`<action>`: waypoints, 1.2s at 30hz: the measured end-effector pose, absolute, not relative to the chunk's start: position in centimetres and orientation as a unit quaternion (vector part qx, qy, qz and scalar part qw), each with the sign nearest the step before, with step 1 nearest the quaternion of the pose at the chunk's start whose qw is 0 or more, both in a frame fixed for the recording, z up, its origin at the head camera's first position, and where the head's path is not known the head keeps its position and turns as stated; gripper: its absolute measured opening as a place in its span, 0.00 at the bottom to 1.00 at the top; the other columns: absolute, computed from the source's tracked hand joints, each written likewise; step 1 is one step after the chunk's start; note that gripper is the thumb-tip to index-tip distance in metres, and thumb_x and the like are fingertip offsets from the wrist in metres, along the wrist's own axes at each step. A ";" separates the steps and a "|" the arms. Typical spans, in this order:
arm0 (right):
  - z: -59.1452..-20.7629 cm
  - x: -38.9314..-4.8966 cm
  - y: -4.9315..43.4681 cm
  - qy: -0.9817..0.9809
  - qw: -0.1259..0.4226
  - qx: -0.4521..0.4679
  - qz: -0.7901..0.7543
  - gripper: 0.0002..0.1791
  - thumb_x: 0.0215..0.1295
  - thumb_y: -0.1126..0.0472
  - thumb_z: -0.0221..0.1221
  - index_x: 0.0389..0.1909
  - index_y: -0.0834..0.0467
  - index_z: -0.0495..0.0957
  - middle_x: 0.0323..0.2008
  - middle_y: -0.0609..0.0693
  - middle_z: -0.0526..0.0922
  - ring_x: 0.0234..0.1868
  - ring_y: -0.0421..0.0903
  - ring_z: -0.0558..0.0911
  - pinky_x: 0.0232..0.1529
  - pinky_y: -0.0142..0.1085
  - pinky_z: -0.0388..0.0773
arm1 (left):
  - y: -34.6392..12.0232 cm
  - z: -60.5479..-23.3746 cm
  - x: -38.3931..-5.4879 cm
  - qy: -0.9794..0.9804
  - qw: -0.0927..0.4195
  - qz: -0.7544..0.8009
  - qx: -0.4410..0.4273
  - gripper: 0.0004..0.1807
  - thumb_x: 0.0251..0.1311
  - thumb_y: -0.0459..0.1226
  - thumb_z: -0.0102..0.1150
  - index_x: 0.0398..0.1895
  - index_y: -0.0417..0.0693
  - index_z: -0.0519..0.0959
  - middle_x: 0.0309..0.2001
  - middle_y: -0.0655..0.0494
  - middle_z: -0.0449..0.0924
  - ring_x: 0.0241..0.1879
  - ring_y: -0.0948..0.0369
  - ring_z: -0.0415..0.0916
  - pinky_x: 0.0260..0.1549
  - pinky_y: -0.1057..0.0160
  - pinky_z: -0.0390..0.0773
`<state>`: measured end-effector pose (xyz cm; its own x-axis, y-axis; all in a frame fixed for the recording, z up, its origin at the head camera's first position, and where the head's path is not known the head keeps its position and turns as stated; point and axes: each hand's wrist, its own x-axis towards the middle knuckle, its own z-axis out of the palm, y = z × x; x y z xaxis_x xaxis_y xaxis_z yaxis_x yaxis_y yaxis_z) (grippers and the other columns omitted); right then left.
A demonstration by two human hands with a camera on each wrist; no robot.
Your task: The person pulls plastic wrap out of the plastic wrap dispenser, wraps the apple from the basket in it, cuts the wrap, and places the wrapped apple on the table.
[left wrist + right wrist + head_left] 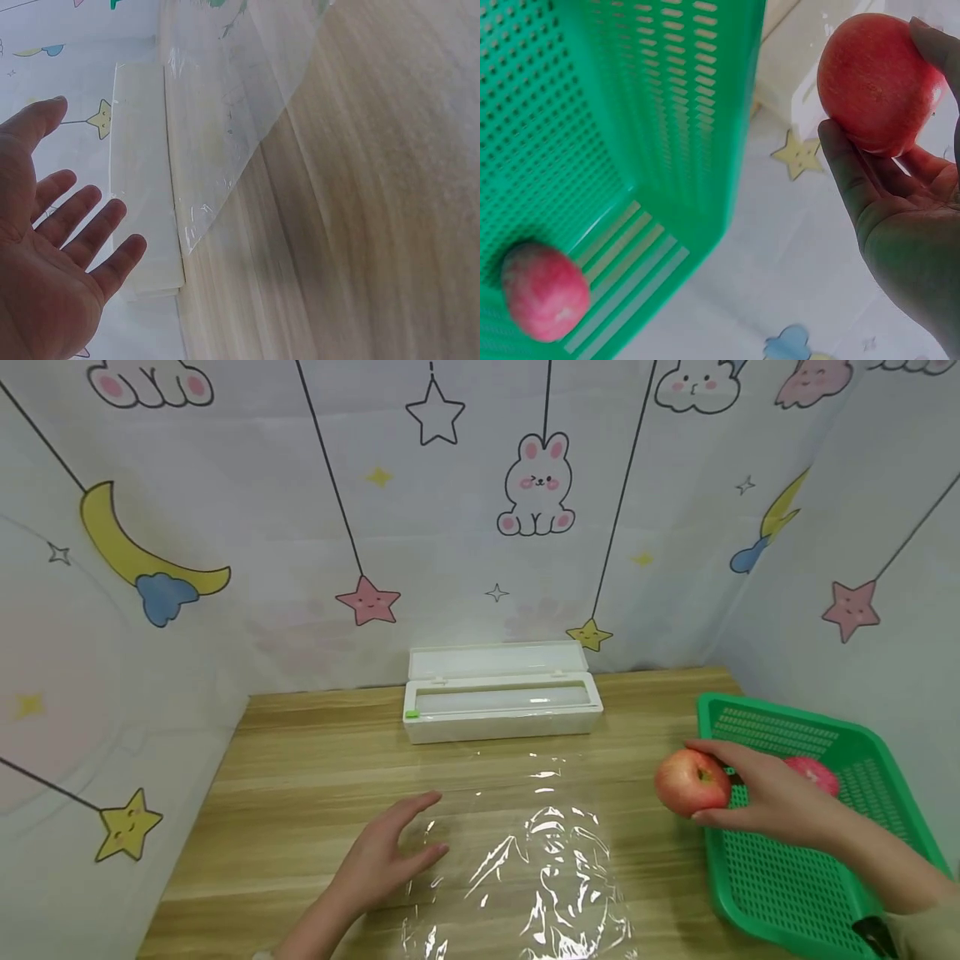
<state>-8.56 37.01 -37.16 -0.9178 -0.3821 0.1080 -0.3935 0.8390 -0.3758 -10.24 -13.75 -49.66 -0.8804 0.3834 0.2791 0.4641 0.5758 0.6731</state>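
A red-yellow apple (692,782) is gripped by my right hand (776,797) over the left rim of the green basket (722,885). In the right wrist view the fingers and thumb curve round the same apple (881,84). My left hand (386,853) hovers above the left part of a sheet of clear plastic wrap (547,868), fingers spread and holding nothing. The left wrist view shows that palm (52,277) with its fingers apart. The wrap runs toward me from a white cling film box (502,723), whose lid stands up at the back.
A second reddish fruit (813,774) lies inside the basket, partly behind my right wrist. The wooden table (315,760) meets a white curtain (465,543) printed with stars, moons and a rabbit at the back and both sides.
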 end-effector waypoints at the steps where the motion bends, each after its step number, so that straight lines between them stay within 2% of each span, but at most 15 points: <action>1: -37.1 -8.7 36.6 -0.959 0.010 0.204 0.199 0.49 0.54 0.45 0.82 0.73 0.61 0.73 0.60 0.51 0.83 0.53 0.40 0.80 0.45 0.37 0.86 | -13.7 -49.7 -10.2 -0.886 0.050 -0.394 -0.240 0.34 0.63 0.46 0.77 0.73 0.54 0.78 0.67 0.58 0.82 0.67 0.52 0.79 0.66 0.45 0.78; 5: -37.0 -9.2 34.9 -0.955 -0.010 0.211 0.209 0.48 0.55 0.44 0.81 0.73 0.61 0.73 0.61 0.51 0.83 0.55 0.48 0.81 0.48 0.41 0.87 | -13.6 -49.6 -10.2 -0.884 0.049 -0.396 -0.242 0.35 0.62 0.45 0.78 0.73 0.54 0.78 0.67 0.57 0.82 0.68 0.52 0.79 0.66 0.44 0.78; 9: -37.1 -9.8 33.4 -0.950 -0.029 0.219 0.219 0.48 0.56 0.45 0.81 0.73 0.60 0.73 0.61 0.51 0.83 0.57 0.51 0.82 0.50 0.44 0.86 | -13.5 -49.4 -10.2 -0.884 0.047 -0.397 -0.242 0.35 0.62 0.45 0.78 0.72 0.51 0.78 0.68 0.55 0.81 0.68 0.50 0.78 0.67 0.43 0.77; 20: -37.5 -11.2 29.7 -0.934 -0.041 0.259 0.242 0.49 0.55 0.46 0.81 0.74 0.61 0.72 0.61 0.51 0.83 0.60 0.53 0.82 0.53 0.49 0.87 | -12.7 -48.9 -10.0 -0.881 0.040 -0.408 -0.236 0.37 0.62 0.46 0.78 0.74 0.54 0.76 0.69 0.56 0.80 0.69 0.51 0.77 0.67 0.43 0.77; 31: -37.3 -12.3 26.1 -0.928 -0.053 0.280 0.239 0.47 0.56 0.50 0.80 0.74 0.61 0.72 0.62 0.50 0.82 0.59 0.51 0.82 0.55 0.50 0.85 | -10.7 -47.8 -10.3 -0.863 0.049 -0.436 -0.253 0.38 0.61 0.46 0.78 0.74 0.51 0.76 0.68 0.54 0.81 0.68 0.52 0.78 0.67 0.44 0.77; 36: -37.5 -13.0 24.5 -0.922 -0.048 0.302 0.237 0.47 0.55 0.49 0.81 0.73 0.63 0.72 0.60 0.50 0.83 0.58 0.51 0.83 0.55 0.50 0.85 | -9.8 -47.4 -10.3 -0.860 0.041 -0.444 -0.248 0.39 0.61 0.47 0.78 0.75 0.56 0.76 0.68 0.55 0.81 0.68 0.53 0.78 0.67 0.44 0.77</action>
